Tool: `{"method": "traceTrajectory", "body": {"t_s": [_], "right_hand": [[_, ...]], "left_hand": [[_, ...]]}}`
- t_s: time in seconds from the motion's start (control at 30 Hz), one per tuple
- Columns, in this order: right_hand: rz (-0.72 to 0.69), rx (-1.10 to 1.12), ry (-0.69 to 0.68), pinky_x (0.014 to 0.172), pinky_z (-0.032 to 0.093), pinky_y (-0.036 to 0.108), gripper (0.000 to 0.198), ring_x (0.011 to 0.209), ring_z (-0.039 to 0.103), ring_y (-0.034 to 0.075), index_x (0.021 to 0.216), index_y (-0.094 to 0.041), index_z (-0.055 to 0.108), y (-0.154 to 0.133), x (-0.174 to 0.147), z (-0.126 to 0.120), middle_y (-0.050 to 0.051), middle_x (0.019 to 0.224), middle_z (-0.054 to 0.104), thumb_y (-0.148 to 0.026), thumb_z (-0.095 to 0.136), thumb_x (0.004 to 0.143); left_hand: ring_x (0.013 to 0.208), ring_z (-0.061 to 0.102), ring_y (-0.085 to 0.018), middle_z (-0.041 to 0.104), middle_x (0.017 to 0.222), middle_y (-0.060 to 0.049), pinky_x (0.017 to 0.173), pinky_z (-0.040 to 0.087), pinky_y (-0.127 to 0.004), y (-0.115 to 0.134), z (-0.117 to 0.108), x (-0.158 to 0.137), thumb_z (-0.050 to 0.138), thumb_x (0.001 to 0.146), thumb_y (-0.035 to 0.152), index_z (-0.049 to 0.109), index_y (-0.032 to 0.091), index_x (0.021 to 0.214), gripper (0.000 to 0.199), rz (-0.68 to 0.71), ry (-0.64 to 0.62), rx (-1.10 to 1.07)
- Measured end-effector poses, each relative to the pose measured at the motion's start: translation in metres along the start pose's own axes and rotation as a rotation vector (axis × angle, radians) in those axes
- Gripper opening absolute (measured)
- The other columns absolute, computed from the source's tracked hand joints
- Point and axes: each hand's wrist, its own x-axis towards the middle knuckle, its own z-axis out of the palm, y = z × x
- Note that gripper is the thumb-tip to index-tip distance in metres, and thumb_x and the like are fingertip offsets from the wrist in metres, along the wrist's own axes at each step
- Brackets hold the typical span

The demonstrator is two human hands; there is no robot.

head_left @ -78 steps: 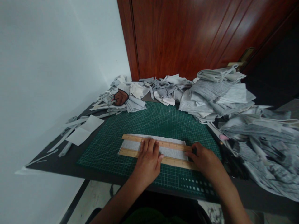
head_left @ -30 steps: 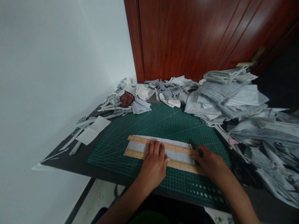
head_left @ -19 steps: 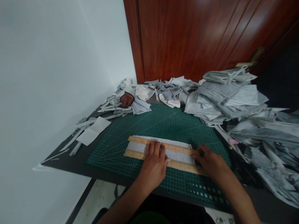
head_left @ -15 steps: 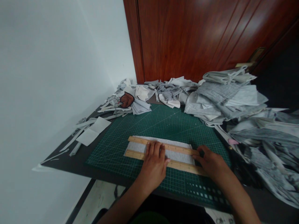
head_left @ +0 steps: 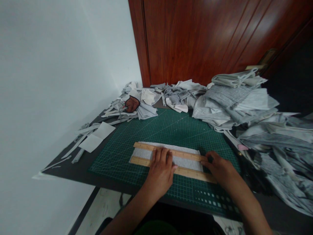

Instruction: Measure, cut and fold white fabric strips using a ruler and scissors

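A grey-white piece of cloth point(head_left: 185, 163) lies flat on the green cutting mat point(head_left: 174, 129). Two wooden rulers cross it lengthwise, roughly parallel: the far ruler point(head_left: 184, 154) near its back edge, the near ruler point(head_left: 192, 173) along its front edge. My left hand point(head_left: 160, 171) rests on the middle, fingers stretched over the cloth to the far ruler and the thumb by the near one. My right hand point(head_left: 218, 168) pinches the right end of the far ruler between thumb and fingers. Its palm side hangs close to the near ruler's right end; whether it touches is hidden.
Grey and white fabric is piled high at the back right point(head_left: 234, 104). Scraps, with a brown black-edged piece point(head_left: 132, 104), line the back left. Two pale squares point(head_left: 97, 137) and thin strips lie left. Dark scissors point(head_left: 254, 176), partly hard to make out, lie right. A white wall point(head_left: 61, 81) borders the left.
The whole view has shifted very slightly. Both hands, the rulers and the cloth keep their places on the mat.
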Motion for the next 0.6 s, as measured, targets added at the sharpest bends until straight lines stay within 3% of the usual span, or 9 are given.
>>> {"method": "traceTrajectory", "body": {"t_s": [0.6], "right_hand": [[0.049, -0.015, -0.042, 0.059, 0.040, 0.030, 0.016, 0.058, 0.064, 0.024, 0.099, -0.023, 0.068, -0.010, 0.002, -0.012, -0.001, 0.060, 0.064, -0.029, 0.061, 0.087]], "left_hand": [[0.141, 0.045, -0.039, 0.052, 0.143, -0.020, 0.123, 0.033, -0.065, -0.002, 0.000, 0.002, 0.058, 0.099, 0.024, 0.049, 0.009, 0.140, 0.045, 0.015, 0.007, 0.027]]}}
